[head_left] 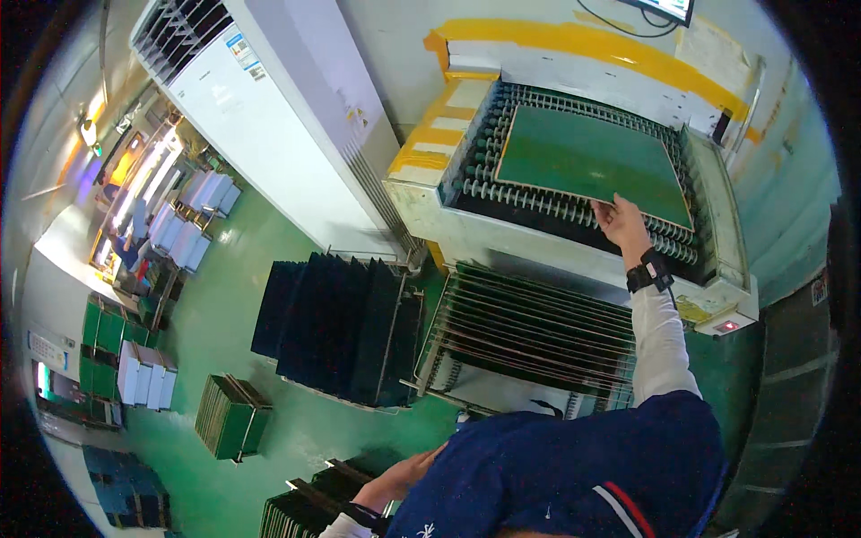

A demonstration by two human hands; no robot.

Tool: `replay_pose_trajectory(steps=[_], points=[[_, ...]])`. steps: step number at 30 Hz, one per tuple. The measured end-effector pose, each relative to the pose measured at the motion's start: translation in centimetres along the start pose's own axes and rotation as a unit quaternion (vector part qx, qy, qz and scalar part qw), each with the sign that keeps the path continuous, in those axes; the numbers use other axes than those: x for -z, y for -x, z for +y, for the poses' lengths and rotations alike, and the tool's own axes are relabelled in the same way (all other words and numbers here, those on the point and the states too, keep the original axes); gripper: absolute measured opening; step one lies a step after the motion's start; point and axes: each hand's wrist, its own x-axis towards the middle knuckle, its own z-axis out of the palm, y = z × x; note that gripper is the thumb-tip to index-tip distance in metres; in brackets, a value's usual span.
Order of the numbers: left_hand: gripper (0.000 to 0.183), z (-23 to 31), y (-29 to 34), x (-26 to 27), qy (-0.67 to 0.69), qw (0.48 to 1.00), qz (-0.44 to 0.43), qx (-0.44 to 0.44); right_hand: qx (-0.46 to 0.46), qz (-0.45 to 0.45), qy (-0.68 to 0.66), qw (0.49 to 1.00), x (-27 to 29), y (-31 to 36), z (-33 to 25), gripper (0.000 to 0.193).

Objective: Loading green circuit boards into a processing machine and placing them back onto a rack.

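A large flat green panel (587, 161) with a pale edge lies on the rows of rollers of a conveyor machine (417, 193). My right hand (619, 222) pinches the panel's near edge, one finger on top and the others at the rim. Low in the picture, my left hand (401, 477) is beside a rack of upright dark panels (300, 513). My shirt hides part of that hand, so whether its fingers grip anything does not show.
Below the machine stands a wire rack with several slats (529, 327). Left of it is a rack of dark sheets (332, 327). A tall white air conditioner (269, 134) stands behind. A smaller panel rack (231, 417) sits on the green floor (179, 359). People work far left.
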Motion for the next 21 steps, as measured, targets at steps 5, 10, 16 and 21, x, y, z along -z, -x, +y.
replay_pose_trajectory(steps=[5, 10, 16, 21], points=[[0.082, -1.8, -0.2, -1.0, 0.047, 0.999, -0.01, 0.02, -0.086, -0.017, 0.133, 0.987, -1.5, 2.8, -0.7, 0.029], [0.079, 2.8, 0.5, -0.8, 0.093, 0.994, -0.005, 0.057, 0.032, -0.054, 0.248, 0.967, -1.2, 1.5, -0.8, 0.031], [0.074, 6.5, 0.8, -1.1, 0.002, 0.999, 0.011, 0.041, 0.364, 0.039, 0.692, 0.622, -0.5, -3.0, 0.1, 0.038], [0.073, 4.0, 0.9, -3.4, 0.169, 0.982, 0.026, 0.08, 0.368, 0.049, 0.805, 0.463, -2.1, -2.1, 1.9, 0.048]])
